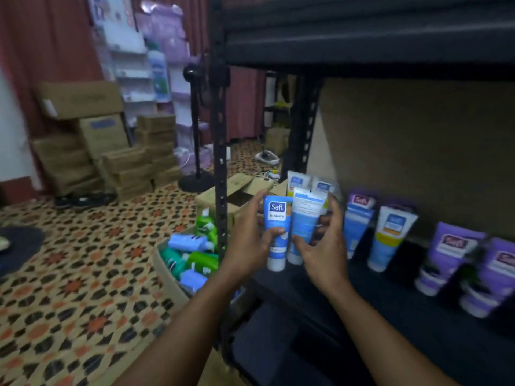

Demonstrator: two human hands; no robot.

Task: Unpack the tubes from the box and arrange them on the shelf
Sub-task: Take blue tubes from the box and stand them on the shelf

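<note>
The black metal shelf (390, 324) fills my right side, and I place everything else against its front-left post. Left of that post, on the patterned floor, sits a cardboard box (167, 271) of green and blue bottles. Just behind the post is an open brown carton (242, 188). Right of the post, along the back of the shelf, a row stands cap-down: a blue plastic tube (358, 227), a blue-and-yellow tube (390, 238), then two purple tubes (448, 254) farthest from the post.

Closest to the post, above the shelf board, are the two I hold. My left hand (248, 243) wraps the blue Safi tube (276, 218), thumb across its front and fingers (257, 200) curled behind. My right hand (326, 246) pinches the second blue tube (305, 218), which faces label-away, with my thumb low on it and my fingers curled at its far edge. More white-topped tubes (296, 181) show behind; whether they are held or standing I cannot tell.

These tubes should be light, soft-walled and a little slick. I judge a grip round the middle best, setting each on its flat cap so it does not topple
</note>
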